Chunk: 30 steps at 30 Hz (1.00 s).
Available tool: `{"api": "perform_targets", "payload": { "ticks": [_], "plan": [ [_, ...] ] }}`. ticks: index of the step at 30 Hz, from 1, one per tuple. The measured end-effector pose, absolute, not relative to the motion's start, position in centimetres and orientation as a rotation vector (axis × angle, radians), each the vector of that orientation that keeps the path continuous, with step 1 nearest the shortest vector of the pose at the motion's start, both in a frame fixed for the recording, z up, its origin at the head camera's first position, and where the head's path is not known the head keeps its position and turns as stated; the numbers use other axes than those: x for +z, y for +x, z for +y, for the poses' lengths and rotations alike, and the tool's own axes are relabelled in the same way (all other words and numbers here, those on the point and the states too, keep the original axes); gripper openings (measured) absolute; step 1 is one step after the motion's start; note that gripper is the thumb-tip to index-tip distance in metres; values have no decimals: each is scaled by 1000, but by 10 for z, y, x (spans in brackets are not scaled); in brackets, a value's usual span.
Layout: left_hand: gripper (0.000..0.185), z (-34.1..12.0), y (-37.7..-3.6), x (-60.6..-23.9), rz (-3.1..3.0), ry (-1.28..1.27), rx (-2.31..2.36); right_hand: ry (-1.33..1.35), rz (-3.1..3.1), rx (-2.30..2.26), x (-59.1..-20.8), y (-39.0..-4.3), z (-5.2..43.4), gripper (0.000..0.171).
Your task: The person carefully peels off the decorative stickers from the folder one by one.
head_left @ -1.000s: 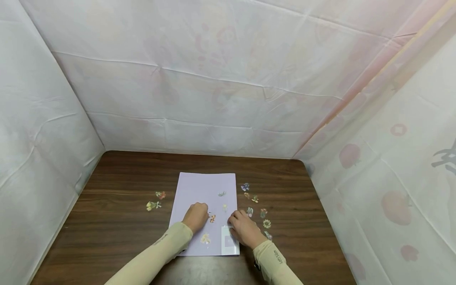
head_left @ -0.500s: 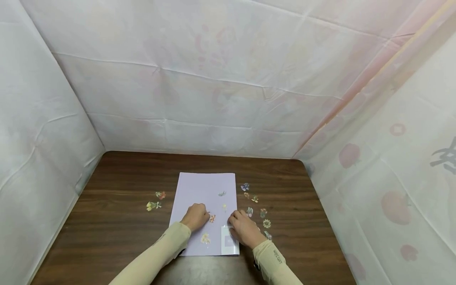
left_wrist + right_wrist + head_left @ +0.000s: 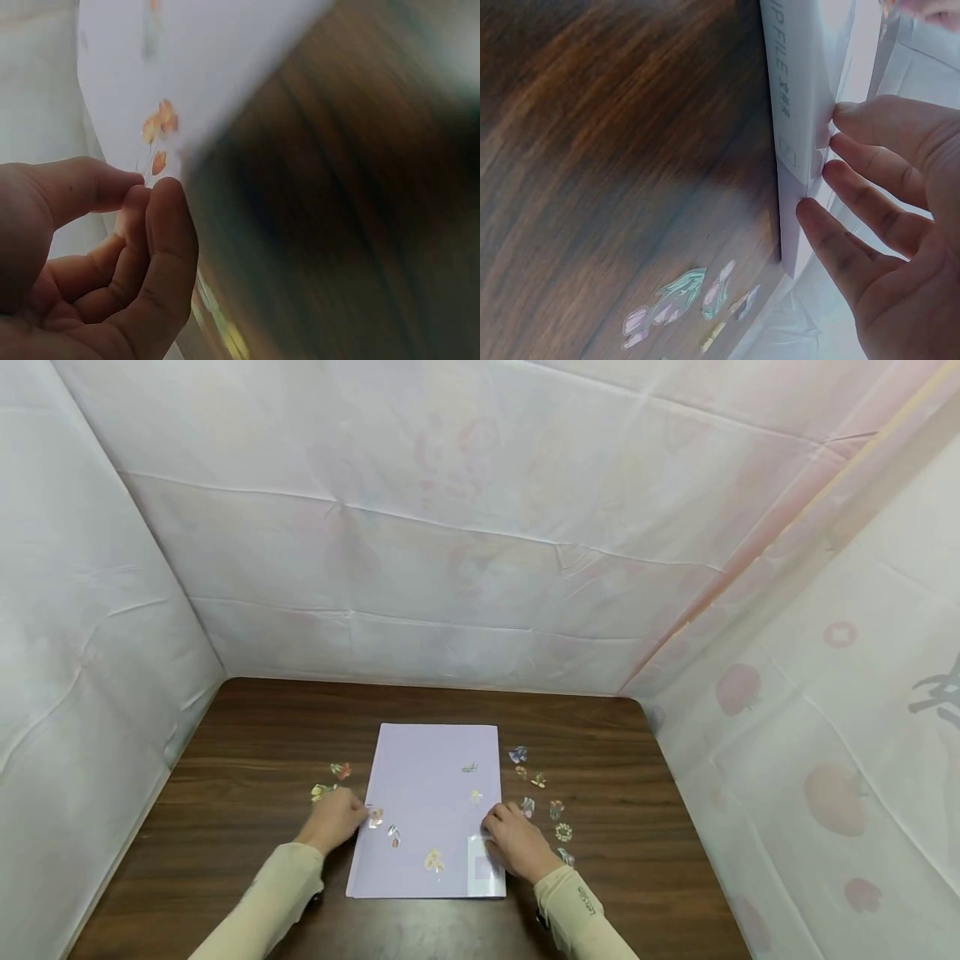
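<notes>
A lavender file folder [image 3: 427,777] lies on the brown table, with flower stickers on its cover. Over its left edge, my left hand [image 3: 333,821] pinches an orange flower sticker [image 3: 159,124] by the thin stem, between thumb and forefinger in the left wrist view. Close by on the cover is a small sticker with an orange bloom [image 3: 394,836], and a pale yellow flower sticker [image 3: 433,861] is lower down. My right hand [image 3: 517,842] rests its fingertips on the folder's right edge, beside a clear label pocket [image 3: 486,881]; its fingers are fairly straight in the right wrist view.
Several loose flower stickers lie right of the folder, among them a wreath sticker [image 3: 563,832] and a pink tulip sticker [image 3: 664,311]. On the left are a red flower sticker [image 3: 341,771] and a partly covered yellow one [image 3: 318,792]. Pale cloth walls [image 3: 420,643] surround the table.
My left hand has moved left across the cover with the orange flower sticker, uncovering the small sticker with the orange bloom. My right hand has stayed at the folder's right edge.
</notes>
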<state>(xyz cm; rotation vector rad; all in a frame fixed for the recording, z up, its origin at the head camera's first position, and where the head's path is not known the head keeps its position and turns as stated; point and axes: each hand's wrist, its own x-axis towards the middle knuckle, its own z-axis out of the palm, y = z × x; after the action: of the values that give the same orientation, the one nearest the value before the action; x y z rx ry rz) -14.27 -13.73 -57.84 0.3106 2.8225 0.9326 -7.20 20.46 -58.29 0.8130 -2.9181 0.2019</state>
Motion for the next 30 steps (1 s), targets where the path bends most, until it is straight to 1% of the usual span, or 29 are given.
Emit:
{"api": "perform_targets", "payload": {
  "ticks": [2,7,12,17,25,30],
  "plan": [
    [37,-157,-140,-577,2816,255,909,821,-2915,203,-583,-72,205,19],
    [41,-192,-135,-574,2792,140,874,845,-2896,191,-583,-73,206,20],
    [38,-209,-134,-572,2807,107,818,857,-2888,186,-583,-74,206,20],
    [34,-213,-135,-572,2820,116,777,853,-2893,192,-583,-75,205,21],
    [43,-204,-139,-572,2867,163,791,859,-2884,197,-584,-76,205,21],
    [34,-196,-141,-571,2886,177,761,855,-2877,203,-585,-75,205,21]
  ]
}}
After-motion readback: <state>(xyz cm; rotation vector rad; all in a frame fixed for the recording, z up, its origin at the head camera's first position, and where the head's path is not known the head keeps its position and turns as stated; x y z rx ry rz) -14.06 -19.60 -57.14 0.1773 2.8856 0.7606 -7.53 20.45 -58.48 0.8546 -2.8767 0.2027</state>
